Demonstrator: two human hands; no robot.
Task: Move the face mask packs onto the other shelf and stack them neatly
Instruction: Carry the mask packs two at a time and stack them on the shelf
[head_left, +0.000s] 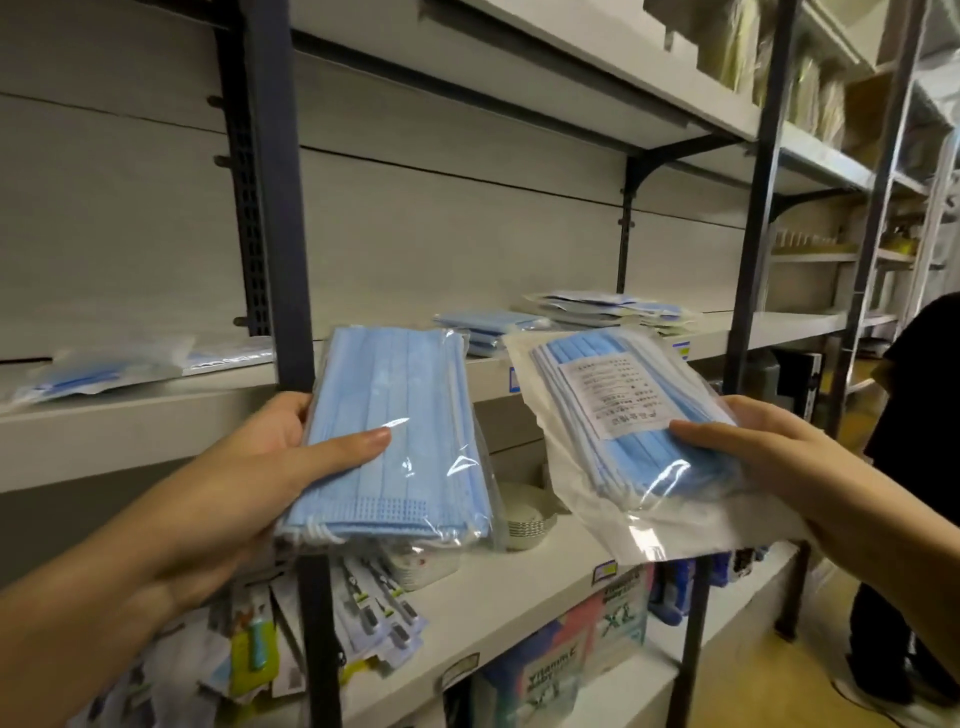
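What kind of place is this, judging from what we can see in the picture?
Probably a shop stockroom or store aisle. Metal shelving runs along the wall, price labels sit on the shelf edges, and packaged goods fill the lower shelves. Each hand holds a mask pack.

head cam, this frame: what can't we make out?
- Label on the right hand's pack: print too small and blurred to read.
- Left hand's fingers behind its pack: hidden by the pack, so only the thumb shows.
- Packs on the left shelf: blurred, count unclear.
- Stacks on the right shelf: far, partly behind the held packs; count unclear.
- Bystander: cut off by the right edge.
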